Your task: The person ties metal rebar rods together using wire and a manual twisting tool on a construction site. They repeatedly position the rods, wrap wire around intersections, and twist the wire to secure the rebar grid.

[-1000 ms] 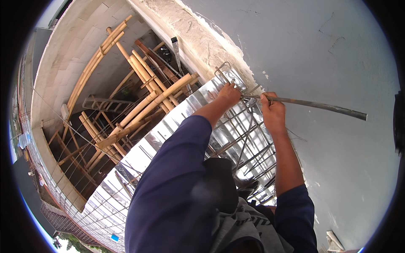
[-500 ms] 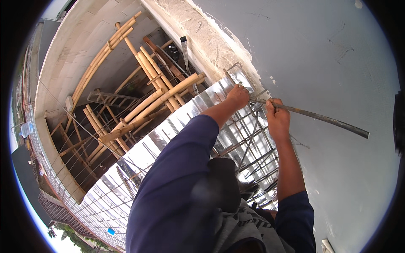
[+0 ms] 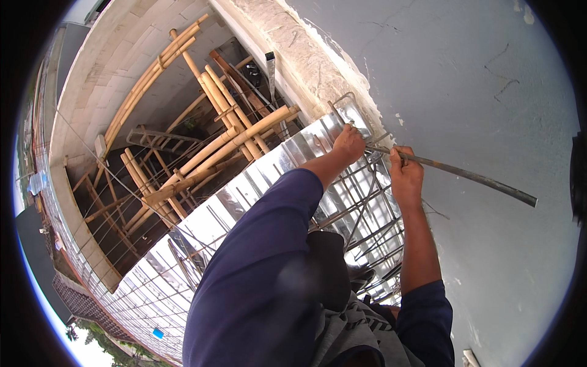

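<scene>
My right hand (image 3: 406,178) is closed around a long, dark metal bar (image 3: 480,178), rust-marked near the grip. The bar's free end points right across the grey wall, and its other end meets the steel near my left hand. My left hand (image 3: 348,145) is closed, with a thin rod tip poking out above its fingers; it seems to grip a steel reinforcing rod, mostly hidden in the fist. Just beyond it, a bent rod end (image 3: 342,98) stands over the shiny corrugated metal decking (image 3: 353,116). Beneath both hands runs a grid of reinforcing rods (image 3: 367,205).
A grey wall (image 3: 489,110) rises at the right, with a rough mortar edge (image 3: 306,61) along it. On the left, an opening drops below the decking, with bamboo poles (image 3: 238,140) and a ladder (image 3: 162,140) inside. Rod mesh (image 3: 159,293) covers the decking at lower left.
The scene has shifted slightly in the picture. Both hands keep their grips, and the bar stays at nearly the same slant.
</scene>
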Motion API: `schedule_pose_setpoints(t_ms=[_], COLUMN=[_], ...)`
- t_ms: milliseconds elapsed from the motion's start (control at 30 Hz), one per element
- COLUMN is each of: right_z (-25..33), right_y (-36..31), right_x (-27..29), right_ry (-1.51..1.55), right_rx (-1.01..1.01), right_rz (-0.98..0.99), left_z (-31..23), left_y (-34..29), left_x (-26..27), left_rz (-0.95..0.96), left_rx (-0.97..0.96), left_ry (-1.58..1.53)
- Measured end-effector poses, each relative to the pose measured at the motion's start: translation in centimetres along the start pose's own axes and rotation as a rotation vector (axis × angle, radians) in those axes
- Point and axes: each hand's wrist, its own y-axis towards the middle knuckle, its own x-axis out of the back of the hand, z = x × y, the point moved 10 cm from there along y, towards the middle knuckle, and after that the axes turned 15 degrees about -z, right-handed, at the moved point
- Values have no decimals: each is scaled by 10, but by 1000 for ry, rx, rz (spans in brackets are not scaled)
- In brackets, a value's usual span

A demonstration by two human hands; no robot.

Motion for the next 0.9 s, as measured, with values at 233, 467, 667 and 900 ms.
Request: schedule_pose_setpoints(t_ms=[233,467,667,900], right_z=[2,4,15,12], right_y=[-4,-1,0,-4], right_x=[1,3,10,2], right_ry=[-33,-74,18,-26], right_rx=[-9,70,124,112], right_rz=[0,-17,-75,-48], left_z=[2,6,3,3], left_y=[-2,1,1,0], left_x=[-1,1,1,3], left_rz=[18,14,26,-16], left_rx=[15,25,-23,-31], left_ry=[40,-29,-15,24])
